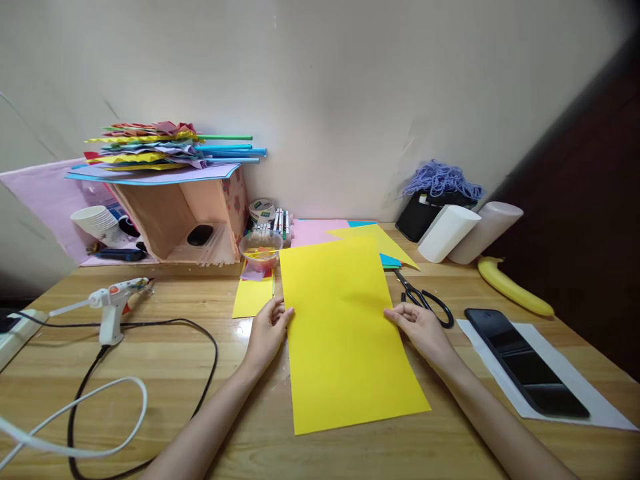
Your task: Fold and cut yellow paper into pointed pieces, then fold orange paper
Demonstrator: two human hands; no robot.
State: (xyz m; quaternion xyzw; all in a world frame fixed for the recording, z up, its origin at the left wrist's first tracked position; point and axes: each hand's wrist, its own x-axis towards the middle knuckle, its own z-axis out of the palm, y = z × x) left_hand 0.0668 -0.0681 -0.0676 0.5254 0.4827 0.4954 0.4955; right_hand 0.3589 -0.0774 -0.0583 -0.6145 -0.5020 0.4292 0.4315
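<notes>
Head view: left hand and right hand pinch opposite side edges of the yellow sheet over the bench. Looks like positioning tbh, so the next move probably wants an even grip.

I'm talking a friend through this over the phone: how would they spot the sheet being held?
On the wooden table, find the left hand and right hand. Between them is a large, upright-oblong yellow sheet of paper. Yellow paper also shows behind it and to its left, but only this sheet is gripped, one hand at each long edge.
</notes>
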